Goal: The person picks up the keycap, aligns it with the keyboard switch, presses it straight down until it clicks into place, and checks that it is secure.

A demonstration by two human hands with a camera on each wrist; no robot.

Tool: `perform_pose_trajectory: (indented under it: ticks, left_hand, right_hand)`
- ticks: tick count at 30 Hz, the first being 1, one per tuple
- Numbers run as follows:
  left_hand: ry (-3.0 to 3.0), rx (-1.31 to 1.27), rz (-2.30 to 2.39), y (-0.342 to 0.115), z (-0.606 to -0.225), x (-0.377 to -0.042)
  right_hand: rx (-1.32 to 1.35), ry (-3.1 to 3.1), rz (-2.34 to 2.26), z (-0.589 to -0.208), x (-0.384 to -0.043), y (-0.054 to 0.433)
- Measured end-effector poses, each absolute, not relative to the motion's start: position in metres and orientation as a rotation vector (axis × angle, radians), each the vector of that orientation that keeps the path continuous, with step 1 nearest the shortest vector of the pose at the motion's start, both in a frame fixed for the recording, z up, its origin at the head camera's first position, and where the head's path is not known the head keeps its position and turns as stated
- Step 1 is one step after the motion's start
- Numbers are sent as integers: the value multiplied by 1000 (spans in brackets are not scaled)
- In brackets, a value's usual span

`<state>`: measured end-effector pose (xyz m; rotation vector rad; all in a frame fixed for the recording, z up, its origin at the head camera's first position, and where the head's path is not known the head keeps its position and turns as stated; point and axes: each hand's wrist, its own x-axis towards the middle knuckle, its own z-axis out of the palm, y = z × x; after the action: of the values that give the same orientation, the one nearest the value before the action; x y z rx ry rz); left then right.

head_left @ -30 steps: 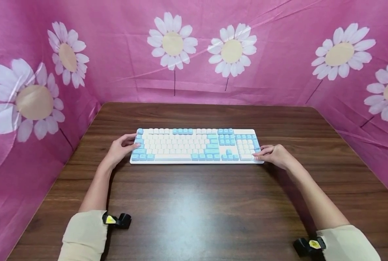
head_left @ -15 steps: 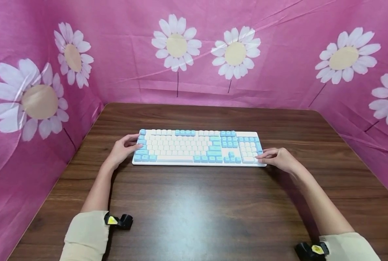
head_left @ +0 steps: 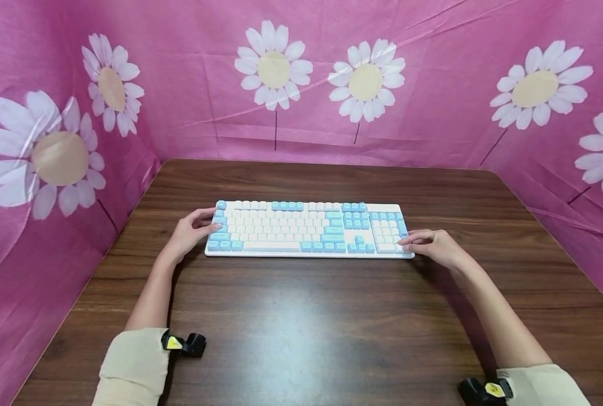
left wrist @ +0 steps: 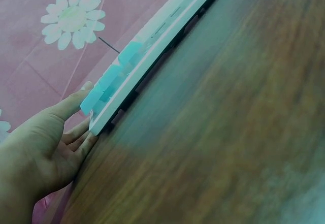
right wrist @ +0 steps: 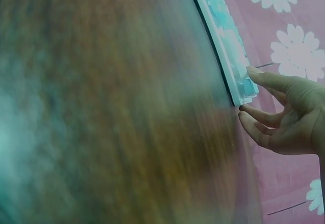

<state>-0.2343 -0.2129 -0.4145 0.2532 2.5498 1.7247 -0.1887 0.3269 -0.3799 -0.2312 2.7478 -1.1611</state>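
Note:
A full-size keyboard (head_left: 281, 228) with white and light blue keys lies level across the middle of the wooden table in the head view. My left hand (head_left: 186, 234) grips its left end, the thumb over the blue edge keys and the fingers along the side. In the left wrist view, that hand's fingertips (left wrist: 86, 141) reach the keyboard's lower edge. At the opposite end my right hand (head_left: 435, 247) holds the number-pad corner, thumb on top. The right wrist view shows the right hand's other fingers (right wrist: 261, 117) curled at the keyboard's end, their exact contact partly hidden.
The brown wood-grain table (head_left: 301, 316) extends around the keyboard on all sides. Pink cloth (head_left: 179, 84) with large white daisies hangs behind the table and at both sides. Black wrist cameras (head_left: 192, 345) sit at the beige sleeves (head_left: 133, 361).
The head view shifted slightly between the first and second frames. Both hands keep their hold at the keyboard's ends, and the keyboard shows no clear movement on the table.

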Motion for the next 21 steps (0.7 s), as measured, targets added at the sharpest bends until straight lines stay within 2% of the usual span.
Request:
perform_pose_trajectory:
  ticks: [9, 21]
  left_hand:
    - [2539, 250, 1739, -212, -415, -237]
    - [2504, 273, 1771, -201, -390, -223]
  right_hand:
    - [-188, 2704, -1276, -377, -189, 329]
    - [-160, 2713, -1261, -371, -189, 327]
